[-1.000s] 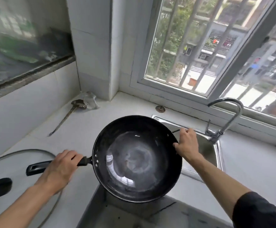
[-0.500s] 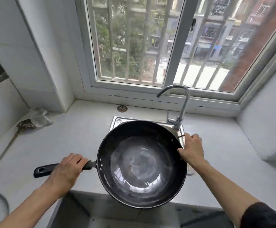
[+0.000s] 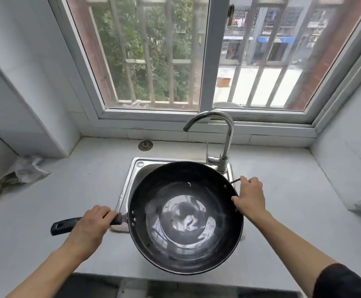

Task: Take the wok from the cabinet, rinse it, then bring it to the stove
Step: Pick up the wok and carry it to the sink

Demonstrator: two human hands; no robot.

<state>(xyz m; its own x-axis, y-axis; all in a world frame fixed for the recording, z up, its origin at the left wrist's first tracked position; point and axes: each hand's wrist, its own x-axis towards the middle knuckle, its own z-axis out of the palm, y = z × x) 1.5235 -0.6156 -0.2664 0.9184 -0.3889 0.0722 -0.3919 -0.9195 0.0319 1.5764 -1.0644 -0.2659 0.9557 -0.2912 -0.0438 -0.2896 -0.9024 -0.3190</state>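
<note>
Your left hand (image 3: pixel 89 227) gripped wok (image 3: pixel 186 218) long handle; your right hand (image 3: pixel 249 195) pinched far-right rim loop; wok over sink (image 3: pixel 132 179).

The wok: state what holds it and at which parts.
Both hands hold the wok over the sink. The left hand grips its long black handle; the right hand grips the small loop handle at the opposite rim.
</note>
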